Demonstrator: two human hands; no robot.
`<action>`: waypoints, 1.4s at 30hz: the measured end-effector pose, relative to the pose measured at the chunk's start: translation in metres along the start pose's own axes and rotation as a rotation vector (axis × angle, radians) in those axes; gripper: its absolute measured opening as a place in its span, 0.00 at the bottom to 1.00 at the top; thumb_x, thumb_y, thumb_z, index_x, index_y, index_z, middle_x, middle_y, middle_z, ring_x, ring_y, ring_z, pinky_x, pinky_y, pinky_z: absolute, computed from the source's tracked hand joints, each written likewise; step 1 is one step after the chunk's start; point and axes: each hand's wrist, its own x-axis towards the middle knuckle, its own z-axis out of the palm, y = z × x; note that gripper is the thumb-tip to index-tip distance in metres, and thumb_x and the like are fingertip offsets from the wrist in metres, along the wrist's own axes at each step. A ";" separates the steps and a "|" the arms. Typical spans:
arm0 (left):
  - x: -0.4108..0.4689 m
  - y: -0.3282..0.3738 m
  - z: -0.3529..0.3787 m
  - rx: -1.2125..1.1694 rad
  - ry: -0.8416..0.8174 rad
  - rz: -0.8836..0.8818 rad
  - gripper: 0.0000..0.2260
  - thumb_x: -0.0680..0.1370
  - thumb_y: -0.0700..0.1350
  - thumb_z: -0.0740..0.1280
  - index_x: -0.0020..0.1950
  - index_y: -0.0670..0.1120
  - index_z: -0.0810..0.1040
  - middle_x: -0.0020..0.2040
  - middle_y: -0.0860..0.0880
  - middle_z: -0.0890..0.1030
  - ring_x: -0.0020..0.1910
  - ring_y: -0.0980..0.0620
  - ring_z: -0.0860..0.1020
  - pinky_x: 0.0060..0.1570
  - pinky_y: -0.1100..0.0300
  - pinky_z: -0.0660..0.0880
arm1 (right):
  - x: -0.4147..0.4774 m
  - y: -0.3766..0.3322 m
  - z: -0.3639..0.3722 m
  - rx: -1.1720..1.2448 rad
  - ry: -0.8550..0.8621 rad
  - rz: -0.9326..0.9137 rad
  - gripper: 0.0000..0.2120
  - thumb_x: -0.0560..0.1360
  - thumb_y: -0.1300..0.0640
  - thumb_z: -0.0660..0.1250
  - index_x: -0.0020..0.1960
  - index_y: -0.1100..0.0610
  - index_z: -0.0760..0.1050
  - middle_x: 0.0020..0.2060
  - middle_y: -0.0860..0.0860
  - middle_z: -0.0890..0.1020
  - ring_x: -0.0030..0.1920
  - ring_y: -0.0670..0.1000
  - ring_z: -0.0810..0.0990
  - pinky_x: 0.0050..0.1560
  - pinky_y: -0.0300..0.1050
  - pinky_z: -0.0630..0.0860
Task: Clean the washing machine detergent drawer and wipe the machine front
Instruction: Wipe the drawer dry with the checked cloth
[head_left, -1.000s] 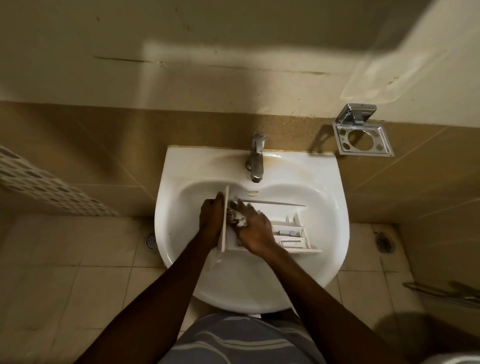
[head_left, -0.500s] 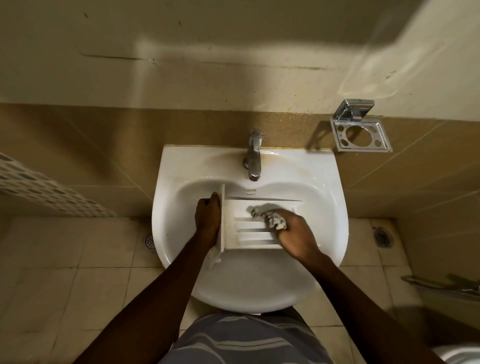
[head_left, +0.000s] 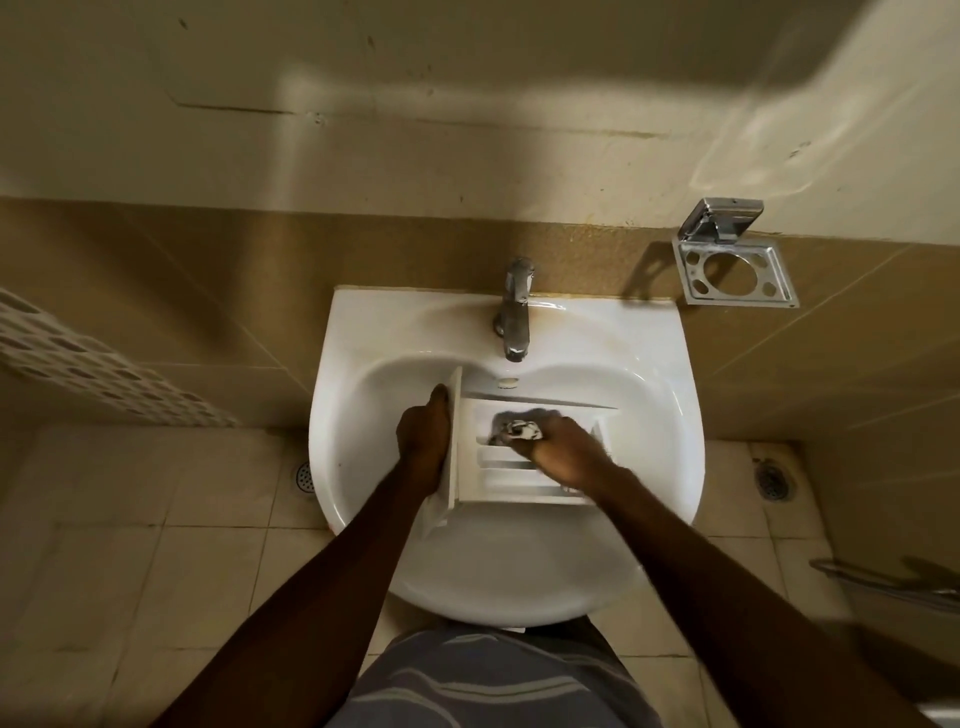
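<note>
Plastic, white and hard-edged, makes up the detergent drawer (head_left: 511, 483), which lies in the bowl of the basin (head_left: 519, 571), just in front of the tap (head_left: 513, 312). Its flat front panel (head_left: 453, 431) stands on edge toward the basin's left side. The open tray behind it runs toward the basin's right side, with straight walls and shallow ribs along its floor.

My left hand (head_left: 422, 434) grips that panel from its outer side. My right hand (head_left: 566, 454) is closed round a crumpled cloth (head_left: 519, 430), mottled grey and white, and presses it down into the tray near the middle of the bowl.

The basin is glossy white ceramic, rounded at the front, with a brownish stain along its back ledge beside the tap. The tap is dull chrome with a short spout.

On the wall to the right of the basin a polished metal holder (head_left: 735, 273) juts out, a rectangular plate cut with one large round hole and smaller ones. Behind the basin the wall is tan tile below and cream paint above. Pale square floor tiles (head_left: 130, 545) lie under the basin, with a round metal drain (head_left: 305, 475) at its left. My striped shirt (head_left: 467, 680) shows at the basin's front edge.
</note>
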 end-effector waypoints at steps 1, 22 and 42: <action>-0.001 0.001 0.000 -0.001 0.002 0.003 0.25 0.76 0.62 0.64 0.48 0.39 0.82 0.44 0.42 0.83 0.47 0.39 0.82 0.54 0.45 0.80 | 0.001 0.011 -0.009 -0.024 -0.011 0.097 0.09 0.76 0.43 0.65 0.51 0.45 0.80 0.51 0.46 0.83 0.53 0.51 0.81 0.55 0.48 0.76; 0.003 0.000 -0.001 -0.026 0.006 -0.011 0.26 0.74 0.62 0.62 0.51 0.40 0.83 0.49 0.39 0.84 0.49 0.39 0.82 0.55 0.44 0.79 | -0.037 -0.016 0.047 -0.371 0.379 -0.075 0.18 0.70 0.50 0.63 0.58 0.49 0.80 0.55 0.48 0.83 0.61 0.53 0.73 0.56 0.51 0.62; 0.000 0.001 -0.002 -0.047 0.013 -0.031 0.26 0.76 0.61 0.61 0.55 0.39 0.81 0.51 0.39 0.83 0.50 0.38 0.82 0.57 0.42 0.79 | -0.044 -0.005 0.041 0.684 0.431 0.063 0.06 0.73 0.50 0.70 0.40 0.51 0.80 0.35 0.52 0.81 0.37 0.53 0.77 0.39 0.46 0.71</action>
